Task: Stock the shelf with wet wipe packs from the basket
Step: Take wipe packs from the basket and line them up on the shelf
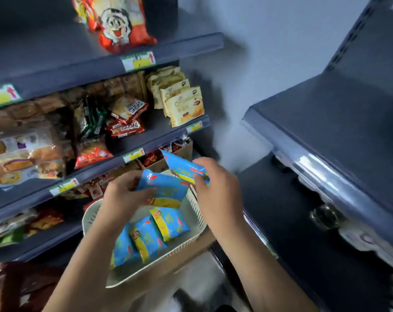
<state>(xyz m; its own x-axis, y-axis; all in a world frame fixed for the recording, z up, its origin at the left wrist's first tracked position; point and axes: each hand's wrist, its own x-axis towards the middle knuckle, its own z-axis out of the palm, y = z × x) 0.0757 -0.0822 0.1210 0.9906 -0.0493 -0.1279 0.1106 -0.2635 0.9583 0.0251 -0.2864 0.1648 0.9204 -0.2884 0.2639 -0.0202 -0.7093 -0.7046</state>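
Blue wet wipe packs printed with yellow and red fill both hands above a cream slotted basket [192, 240]. The left grip [123, 194] is curled round the near edge of the lower pack [166, 190], thumb on top, holding it tilted over the basket's far end. The right grip [215, 188] pinches the upper pack [182, 165], which points up and away toward the snack shelving. The 2 held packs sit just beside each other; whether they touch cannot be told. 3 more packs [146, 238] lie inside the basket, overlapping and leaning on one another. On the right stands a dark grey shelf [326, 113] with a shiny front rail. On the left, yellow biscuit packs [184, 104] stand above a price tag [133, 155].
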